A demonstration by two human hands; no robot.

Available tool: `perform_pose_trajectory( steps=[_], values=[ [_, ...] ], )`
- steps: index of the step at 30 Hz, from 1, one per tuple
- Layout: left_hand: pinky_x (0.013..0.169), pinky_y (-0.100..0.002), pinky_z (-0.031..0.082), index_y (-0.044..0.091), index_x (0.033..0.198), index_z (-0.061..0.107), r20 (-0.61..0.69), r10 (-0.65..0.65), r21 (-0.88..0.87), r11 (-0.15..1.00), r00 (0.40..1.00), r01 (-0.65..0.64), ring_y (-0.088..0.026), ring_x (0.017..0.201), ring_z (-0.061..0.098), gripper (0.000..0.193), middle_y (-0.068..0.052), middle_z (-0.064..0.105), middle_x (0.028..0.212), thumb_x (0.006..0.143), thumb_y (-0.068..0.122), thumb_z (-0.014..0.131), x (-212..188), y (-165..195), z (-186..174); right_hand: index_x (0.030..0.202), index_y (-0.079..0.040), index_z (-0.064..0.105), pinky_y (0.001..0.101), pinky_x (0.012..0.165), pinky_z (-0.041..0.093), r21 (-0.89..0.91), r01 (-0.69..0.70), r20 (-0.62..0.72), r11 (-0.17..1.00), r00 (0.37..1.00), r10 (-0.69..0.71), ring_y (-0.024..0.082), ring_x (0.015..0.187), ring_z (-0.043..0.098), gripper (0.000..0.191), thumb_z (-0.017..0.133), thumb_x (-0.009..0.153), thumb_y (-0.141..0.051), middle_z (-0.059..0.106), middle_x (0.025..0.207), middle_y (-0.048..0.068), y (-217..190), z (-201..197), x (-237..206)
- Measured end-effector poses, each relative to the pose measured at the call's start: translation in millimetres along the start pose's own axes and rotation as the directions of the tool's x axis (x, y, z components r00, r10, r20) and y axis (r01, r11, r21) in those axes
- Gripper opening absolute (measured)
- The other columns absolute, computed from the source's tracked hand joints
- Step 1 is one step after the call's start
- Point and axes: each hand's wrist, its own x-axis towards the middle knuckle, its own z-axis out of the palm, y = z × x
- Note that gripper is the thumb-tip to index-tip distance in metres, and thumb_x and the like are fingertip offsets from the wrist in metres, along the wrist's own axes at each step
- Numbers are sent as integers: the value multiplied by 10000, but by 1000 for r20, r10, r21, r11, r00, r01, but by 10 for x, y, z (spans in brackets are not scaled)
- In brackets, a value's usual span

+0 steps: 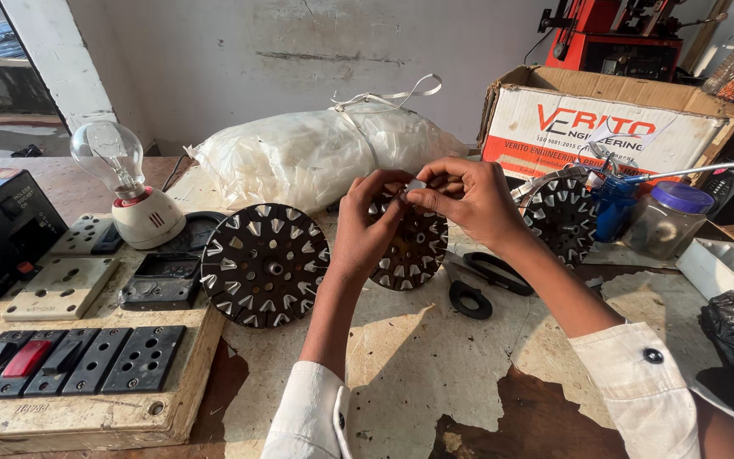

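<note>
Two hands (pixel 367 225) (pixel 465 200) work over a worn, peeling workbench (pixel 435 365) by a whitewashed wall (pixel 316 51).

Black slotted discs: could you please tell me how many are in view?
3: one disc flat on the table at left, one held up in both hands, one beside the blue jar. Others may be hidden.

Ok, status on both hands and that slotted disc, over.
Left hand steadies the upright black slotted disc. Right hand pinches a small white strip at its top edge, fingertips of both hands meeting there. Scissors lie flat just right, nothing blocking.
</note>
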Motion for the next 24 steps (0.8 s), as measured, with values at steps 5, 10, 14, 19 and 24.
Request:
perform_pose_trajectory(
  steps=[5,10,14,19,24],
  values=[
    [822,-328,527,24,1038,735,-14,-69,91,993,997,70,-186,886,649,195,-95,665,919,912,172,743,-14,48,1,1005,15,758,249,709,622,112,-64,60,992,997,58,82,772,737,271,695,988,-248,767,859,33,74,1,51],
    [806,-322,523,-6,990,719,-50,-6,92,996,999,11,-190,854,647,187,-89,683,905,914,162,749,3,60,2,1036,27,745,276,720,645,171,-168,135,971,980,146,119,785,762,268,642,1008,-218,765,870,57,90,-5,48],
    [792,-308,533,-22,966,689,-100,-12,-28,1000,995,10,-203,852,644,161,-100,638,927,915,128,721,-18,109,22,1094,39,702,287,765,635,209,-189,205,959,968,146,123,821,742,192,636,976,-97,744,924,63,109,-32,42],
    [725,-307,549,12,1028,710,-81,46,155,987,996,-34,-196,824,705,158,-86,692,949,913,120,723,-55,184,59,1010,53,673,289,724,620,128,-188,192,974,968,161,98,785,704,113,596,987,-26,709,869,54,150,-6,46],
    [715,-326,575,30,1074,716,-110,58,172,984,992,-38,-215,816,747,214,-84,737,957,874,104,724,-56,146,95,967,64,684,279,660,586,-211,-148,122,966,977,176,90,735,688,137,633,947,-61,711,765,41,148,-23,31]
  ],
)
